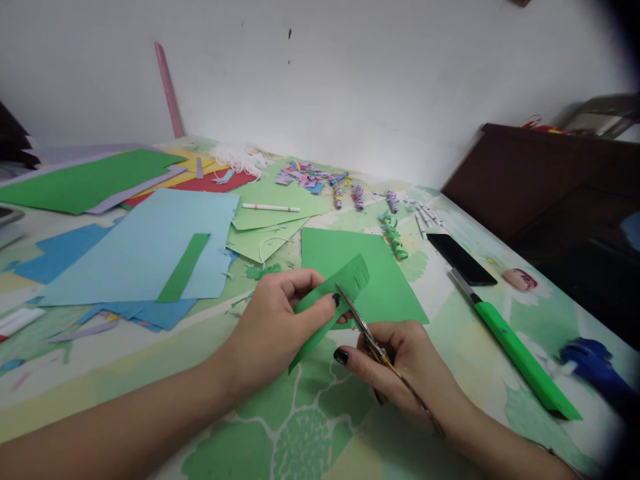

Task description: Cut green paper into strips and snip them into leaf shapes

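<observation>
My left hand (280,323) pinches a strip of green paper (320,303) between thumb and fingers, tilted up to the right. Several fine slits run along the strip's far end. In my right hand (407,367) is a pair of scissors (373,340), their blades meeting the strip's edge just beside my left thumb. Part of the handles is hidden by my fingers. Beneath and behind the strip lies a green sheet (395,287) on the table. Another green strip (184,268) rests on a light blue sheet (135,247) to the left.
On the right lie a green utility knife (525,357), a black phone (463,259), an eraser (520,279) and a blue object (595,367). Curled paper pieces (395,235), paper scraps (303,175) and white string (240,160) are at the back. Coloured sheets (95,180) overlap at left.
</observation>
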`<control>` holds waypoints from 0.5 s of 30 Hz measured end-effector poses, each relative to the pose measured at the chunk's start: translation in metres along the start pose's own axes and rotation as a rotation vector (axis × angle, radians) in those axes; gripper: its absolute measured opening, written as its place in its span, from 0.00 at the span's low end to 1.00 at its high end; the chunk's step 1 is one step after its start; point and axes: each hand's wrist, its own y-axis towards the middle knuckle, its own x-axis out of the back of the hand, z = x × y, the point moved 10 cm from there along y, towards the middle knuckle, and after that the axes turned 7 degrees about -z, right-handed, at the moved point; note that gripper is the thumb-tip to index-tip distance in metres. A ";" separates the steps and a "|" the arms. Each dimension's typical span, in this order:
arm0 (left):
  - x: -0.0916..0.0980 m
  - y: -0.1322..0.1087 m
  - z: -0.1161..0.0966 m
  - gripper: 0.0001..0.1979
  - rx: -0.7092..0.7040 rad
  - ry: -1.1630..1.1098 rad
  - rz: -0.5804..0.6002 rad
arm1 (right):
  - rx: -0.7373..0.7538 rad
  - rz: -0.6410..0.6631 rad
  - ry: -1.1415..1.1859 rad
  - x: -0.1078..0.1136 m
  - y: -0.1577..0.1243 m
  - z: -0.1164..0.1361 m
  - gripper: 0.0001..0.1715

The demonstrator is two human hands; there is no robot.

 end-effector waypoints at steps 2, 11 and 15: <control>0.000 0.000 0.000 0.05 -0.002 -0.004 0.000 | 0.003 -0.003 -0.004 0.000 0.000 0.000 0.23; -0.002 0.000 0.001 0.05 0.021 -0.026 0.019 | -0.009 -0.003 0.027 0.000 0.002 -0.001 0.22; -0.001 0.000 0.001 0.05 0.021 -0.028 0.019 | -0.020 0.048 0.146 -0.004 -0.002 0.000 0.19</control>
